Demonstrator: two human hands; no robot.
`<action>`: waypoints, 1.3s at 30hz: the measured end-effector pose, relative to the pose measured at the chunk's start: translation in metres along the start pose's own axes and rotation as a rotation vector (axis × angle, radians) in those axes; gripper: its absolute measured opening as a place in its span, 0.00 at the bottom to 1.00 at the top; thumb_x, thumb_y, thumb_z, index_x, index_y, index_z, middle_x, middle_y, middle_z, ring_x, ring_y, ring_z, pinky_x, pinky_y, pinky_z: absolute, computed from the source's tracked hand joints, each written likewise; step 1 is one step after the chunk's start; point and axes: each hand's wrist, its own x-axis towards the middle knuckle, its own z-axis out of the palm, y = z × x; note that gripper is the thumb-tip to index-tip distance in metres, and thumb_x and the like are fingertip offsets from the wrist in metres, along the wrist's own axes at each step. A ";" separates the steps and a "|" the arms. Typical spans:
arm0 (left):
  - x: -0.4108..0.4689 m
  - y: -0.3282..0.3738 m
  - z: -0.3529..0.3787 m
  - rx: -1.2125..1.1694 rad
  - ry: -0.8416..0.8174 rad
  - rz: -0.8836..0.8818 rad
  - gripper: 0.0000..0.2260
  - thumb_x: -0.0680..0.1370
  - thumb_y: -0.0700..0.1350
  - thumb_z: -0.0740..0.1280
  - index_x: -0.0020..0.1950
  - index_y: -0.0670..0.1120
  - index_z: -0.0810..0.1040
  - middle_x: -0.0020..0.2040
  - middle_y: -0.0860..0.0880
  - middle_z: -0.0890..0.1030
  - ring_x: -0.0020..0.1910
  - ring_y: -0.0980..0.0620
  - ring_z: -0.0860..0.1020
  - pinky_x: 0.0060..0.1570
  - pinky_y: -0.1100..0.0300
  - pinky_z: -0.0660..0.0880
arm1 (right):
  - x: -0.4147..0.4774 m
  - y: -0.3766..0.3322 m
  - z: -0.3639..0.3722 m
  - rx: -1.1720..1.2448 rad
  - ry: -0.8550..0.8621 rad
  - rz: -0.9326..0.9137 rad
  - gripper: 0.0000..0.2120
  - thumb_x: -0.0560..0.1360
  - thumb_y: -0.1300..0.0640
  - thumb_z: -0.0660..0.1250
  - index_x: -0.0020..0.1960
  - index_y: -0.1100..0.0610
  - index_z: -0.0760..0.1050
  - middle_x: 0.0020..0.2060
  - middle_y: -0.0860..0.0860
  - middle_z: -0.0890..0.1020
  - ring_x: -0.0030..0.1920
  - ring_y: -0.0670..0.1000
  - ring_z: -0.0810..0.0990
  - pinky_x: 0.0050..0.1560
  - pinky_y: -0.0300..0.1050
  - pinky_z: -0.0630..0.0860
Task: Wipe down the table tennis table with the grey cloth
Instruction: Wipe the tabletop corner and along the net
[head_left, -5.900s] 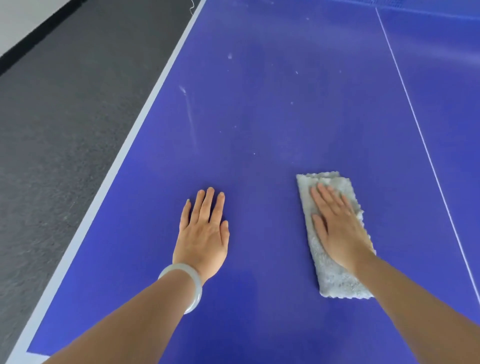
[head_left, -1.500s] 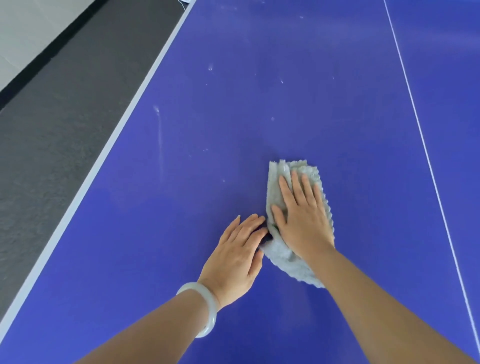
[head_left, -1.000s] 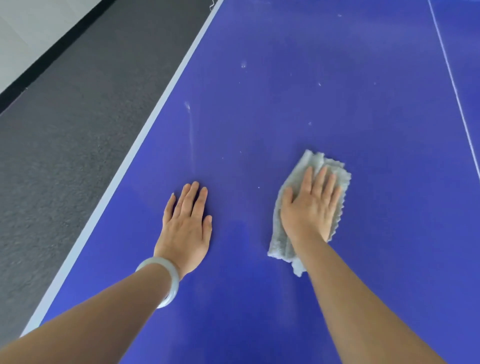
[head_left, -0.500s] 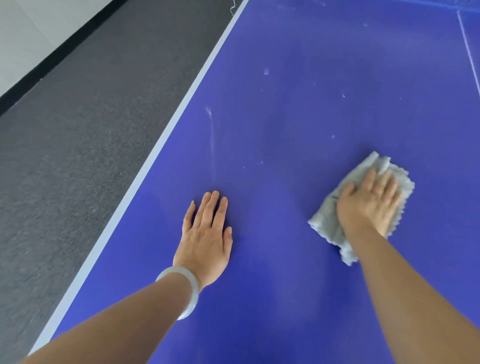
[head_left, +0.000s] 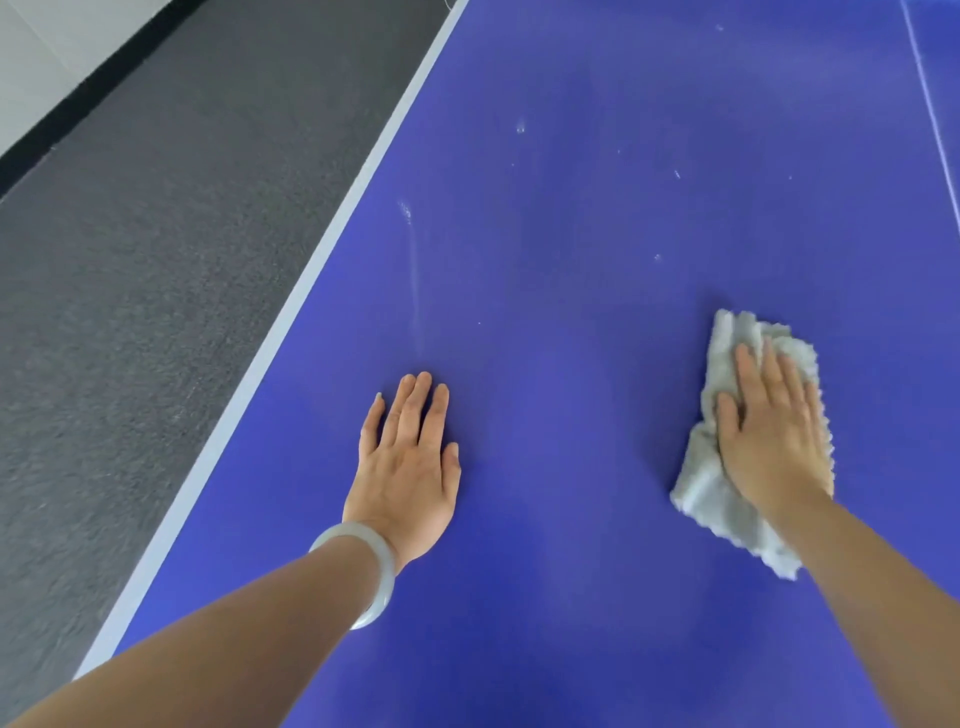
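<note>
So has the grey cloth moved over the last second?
Yes. The grey cloth has slid right under the right hand, farther from the long white streak.

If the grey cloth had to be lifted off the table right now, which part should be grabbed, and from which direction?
Probably the bunched far end of the grey cloth, just past the fingertips of the right hand. That end stands up in folds, while the rest lies pressed flat against the table under the palm. Come down from above and pinch a raised fold.
</note>
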 end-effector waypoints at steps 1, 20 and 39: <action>0.000 0.000 0.000 0.002 0.001 -0.002 0.28 0.81 0.53 0.43 0.80 0.43 0.58 0.80 0.45 0.58 0.80 0.48 0.53 0.78 0.46 0.50 | 0.014 -0.011 0.000 0.013 0.025 0.131 0.28 0.83 0.48 0.46 0.82 0.54 0.49 0.81 0.53 0.49 0.80 0.53 0.45 0.79 0.53 0.42; 0.000 -0.002 0.004 0.003 -0.004 0.018 0.28 0.82 0.51 0.42 0.80 0.42 0.54 0.81 0.44 0.55 0.80 0.46 0.51 0.78 0.45 0.48 | -0.023 -0.083 0.014 0.075 0.042 0.331 0.29 0.83 0.49 0.47 0.82 0.56 0.47 0.81 0.55 0.48 0.80 0.53 0.43 0.79 0.53 0.40; -0.063 -0.156 -0.022 -0.055 -0.010 0.053 0.25 0.82 0.50 0.47 0.78 0.45 0.64 0.78 0.43 0.62 0.78 0.44 0.59 0.74 0.41 0.61 | -0.108 -0.170 0.041 -0.021 -0.033 -0.093 0.28 0.83 0.48 0.45 0.82 0.51 0.46 0.81 0.48 0.47 0.80 0.47 0.40 0.79 0.50 0.41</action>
